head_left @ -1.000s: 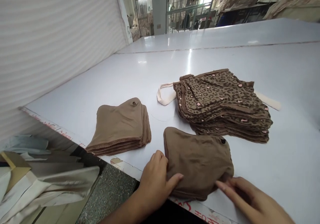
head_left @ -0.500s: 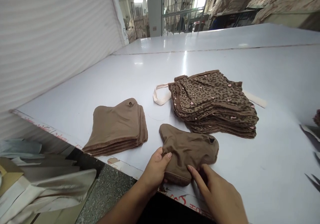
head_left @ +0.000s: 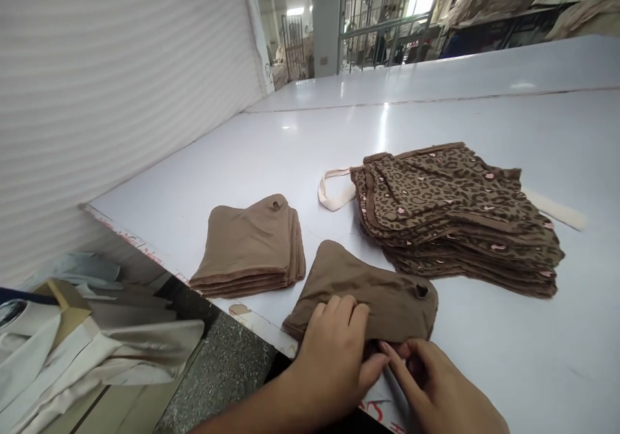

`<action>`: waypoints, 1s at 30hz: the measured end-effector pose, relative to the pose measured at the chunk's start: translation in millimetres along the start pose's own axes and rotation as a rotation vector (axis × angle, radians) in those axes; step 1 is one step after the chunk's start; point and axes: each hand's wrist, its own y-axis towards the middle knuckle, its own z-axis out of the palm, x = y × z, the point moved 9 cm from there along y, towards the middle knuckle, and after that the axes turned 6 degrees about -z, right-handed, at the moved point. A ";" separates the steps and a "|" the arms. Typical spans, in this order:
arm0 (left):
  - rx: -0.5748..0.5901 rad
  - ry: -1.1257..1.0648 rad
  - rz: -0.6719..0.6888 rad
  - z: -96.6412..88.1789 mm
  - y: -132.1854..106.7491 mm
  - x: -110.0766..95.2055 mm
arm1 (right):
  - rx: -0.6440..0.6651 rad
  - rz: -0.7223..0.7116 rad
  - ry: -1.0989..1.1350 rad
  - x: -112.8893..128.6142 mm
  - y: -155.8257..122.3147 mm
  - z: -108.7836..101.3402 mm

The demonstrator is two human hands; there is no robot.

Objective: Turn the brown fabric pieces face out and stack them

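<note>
Two hands work at the near edge of the desk (head_left: 484,117). Left hand (head_left: 334,356) lies palm down on the near corner of a single brown cloth piece (head_left: 372,289), fingers close together & bent over the fabric, thumb stretched out to the right. Can't tell whether it grips the edge or only presses. Right hand (head_left: 436,389) sits just beside it, fingers curled, tips touching the same near edge right by the left thumb. Pinching or not, can't tell, since the hem's hidden under the fingers. The piece lies flat on the desk, right at the front edge, w/ a small hole nr its right corner. Left of it, apart, a neat stack of plain brown pieces (head_left: 252,247). Behind & to the right, close by, a thicker stack of leopard-print pieces (head_left: 450,214). A cream strip (head_left: 334,192) loops out from under the leopard stack on its left side. A white ribbed wall (head_left: 121,66) runs along the desk's left. Below the desk edge, on the left, pale fabric offcuts (head_left: 97,350) lie in a heap.
</note>
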 end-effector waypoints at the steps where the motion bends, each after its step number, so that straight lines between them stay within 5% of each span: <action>1: 0.061 -0.059 -0.044 7.1 4.0 7.5 | -0.033 0.011 -0.027 2.3 0.3 -1.8; 8: 0.061 -0.418 -0.283 15.4 16.2 41.3 | -0.122 -0.076 0.206 5.3 -4.2 -4.5; 14: 0.083 -1.404 -0.474 41.9 14.5 36.7 | -0.079 -0.187 0.459 25.0 -2.7 -0.4; 17: 0.157 -1.577 -0.558 56.3 16.8 31.7 | 0.019 -0.180 0.725 26.3 -4.1 8.6; 24: 0.107 -1.566 -0.491 44.0 14.5 22.1 | -0.066 0.012 0.842 -2.8 -11.2 1.6; 30: 0.064 -1.329 -0.370 42.7 10.4 22.3 | -0.025 0.155 1.548 26.5 -5.8 7.8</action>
